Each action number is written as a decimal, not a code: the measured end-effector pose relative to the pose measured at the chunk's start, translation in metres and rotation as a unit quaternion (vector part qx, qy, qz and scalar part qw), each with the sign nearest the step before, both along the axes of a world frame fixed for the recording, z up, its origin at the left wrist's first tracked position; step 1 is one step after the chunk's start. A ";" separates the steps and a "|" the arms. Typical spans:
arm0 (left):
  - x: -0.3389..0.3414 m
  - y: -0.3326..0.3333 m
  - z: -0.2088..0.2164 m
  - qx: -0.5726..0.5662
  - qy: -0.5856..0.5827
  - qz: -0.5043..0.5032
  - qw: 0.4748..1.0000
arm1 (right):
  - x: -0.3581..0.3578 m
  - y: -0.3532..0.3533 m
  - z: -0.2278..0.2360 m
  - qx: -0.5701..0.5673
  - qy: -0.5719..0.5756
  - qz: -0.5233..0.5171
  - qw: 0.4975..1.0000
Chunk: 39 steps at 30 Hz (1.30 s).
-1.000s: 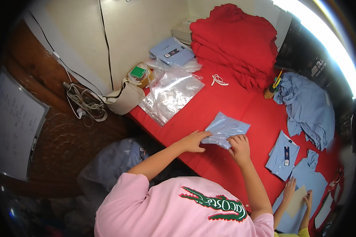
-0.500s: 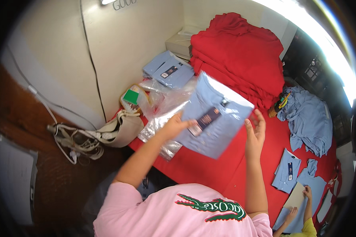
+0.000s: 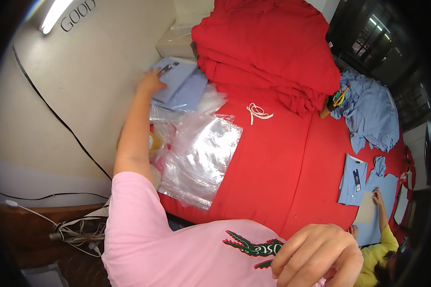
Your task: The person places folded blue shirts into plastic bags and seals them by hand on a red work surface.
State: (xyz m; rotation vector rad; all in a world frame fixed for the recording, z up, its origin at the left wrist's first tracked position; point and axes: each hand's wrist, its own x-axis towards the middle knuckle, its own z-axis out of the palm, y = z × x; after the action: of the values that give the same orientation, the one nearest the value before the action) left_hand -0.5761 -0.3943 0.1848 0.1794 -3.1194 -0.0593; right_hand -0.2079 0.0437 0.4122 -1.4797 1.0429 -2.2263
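My left hand point(image 3: 151, 81) is stretched far out to the wall side and grips the left edge of a folded light-blue shirt point(image 3: 184, 83). That shirt lies on a small stack of the same shirts at the table's far left corner. My right hand point(image 3: 316, 256) hangs close to my chest over my pink top, fingers loosely curled and holding nothing. A pile of clear plastic bags point(image 3: 201, 158) lies on the red table cover point(image 3: 282, 167) below the stack.
A big heap of folded red cloth point(image 3: 268, 48) fills the far end. A white cord loop point(image 3: 258, 112) lies beside it. Loose blue garments point(image 3: 368, 110) sit at the right. Another person in yellow point(image 3: 378, 248) handles blue shirt pieces point(image 3: 354, 177). Cables point(image 3: 76, 234) hang at lower left.
The folded blue shirt, held up in both hands before, has gone left onto the stack with my left hand. My right hand let go and dropped back toward my chest.
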 end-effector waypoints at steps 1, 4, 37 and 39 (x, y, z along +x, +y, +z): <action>0.002 0.016 -0.012 -0.009 -0.083 -0.026 0.996 | -0.003 -0.007 0.001 -0.002 0.008 -0.008 1.000; 0.027 0.020 -0.035 -0.017 -0.096 -0.050 0.994 | 0.006 -0.033 -0.003 -0.044 0.015 -0.072 0.996; 0.271 0.108 -0.186 0.232 0.052 -0.045 0.970 | -0.171 -0.033 -0.229 0.343 -0.120 -0.512 0.779; 0.261 0.106 -0.191 0.234 -0.005 -0.036 0.972 | -0.167 -0.020 -0.223 0.383 -0.079 -0.534 0.749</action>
State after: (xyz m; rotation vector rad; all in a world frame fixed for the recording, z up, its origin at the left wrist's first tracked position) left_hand -0.3151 -0.2882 -0.0065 0.0707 -3.0602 -0.7964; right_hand -0.3750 0.0238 0.1887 -0.2592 2.7472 -1.8316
